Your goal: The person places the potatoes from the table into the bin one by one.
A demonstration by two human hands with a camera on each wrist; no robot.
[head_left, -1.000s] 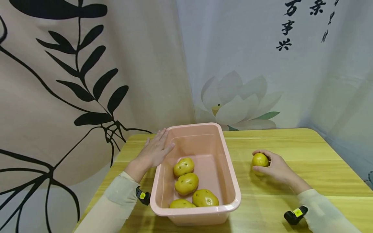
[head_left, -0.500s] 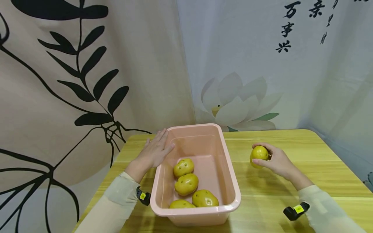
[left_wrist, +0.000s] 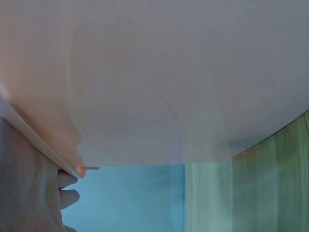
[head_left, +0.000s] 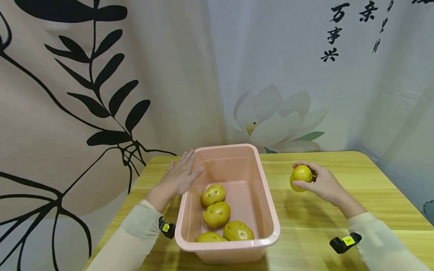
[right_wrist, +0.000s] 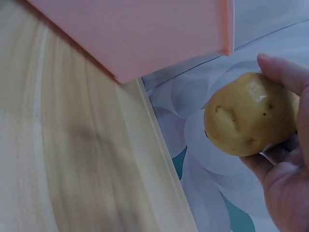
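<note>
My right hand (head_left: 323, 184) grips a yellow potato (head_left: 301, 178) between thumb and fingers, held above the table to the right of the basin. In the right wrist view, the potato (right_wrist: 253, 115) shows small dark eyes and a dent in its skin. My left hand (head_left: 179, 173) rests with fingers extended on the left rim of a pink plastic basin (head_left: 266, 188). Several potatoes (head_left: 217, 214) lie inside it, toward the near end and left side. The left wrist view is mostly filled by the basin's outer wall (left_wrist: 159, 87), with the hand at its rim.
The basin stands on a yellow wood-grain table (head_left: 356, 180). Behind the table hangs a curtain (head_left: 176, 75) printed with dark leaves, a pale lotus and black characters. A black wrist device (head_left: 345, 242) sits on the right sleeve, another (head_left: 167, 227) on the left.
The right hand has lifted the potato up off the table, so that its shadow now falls apart from it. The left hand and the basin have stayed in place.
</note>
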